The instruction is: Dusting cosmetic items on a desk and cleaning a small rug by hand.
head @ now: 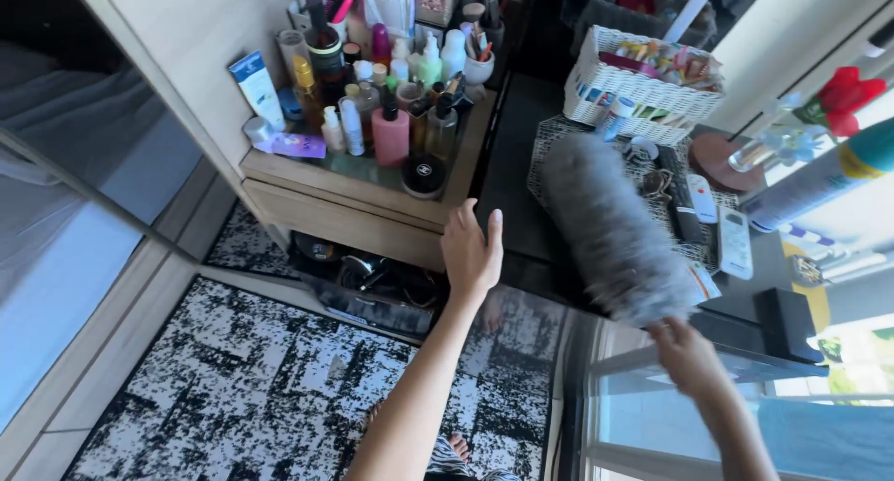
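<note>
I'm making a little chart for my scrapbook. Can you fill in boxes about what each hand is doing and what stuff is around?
Left hand: open, holding nothing, fingers spread near the edge of the pale wooden dresser
Right hand: gripping the fluffy grey feather duster
Duster position: over the dark glossy tabletop, beside the white woven basket
On the dresser: many crowded bottles, including a pink pump bottle
On the tabletop: white remote control
Floor: black-and-white speckled rug
</note>
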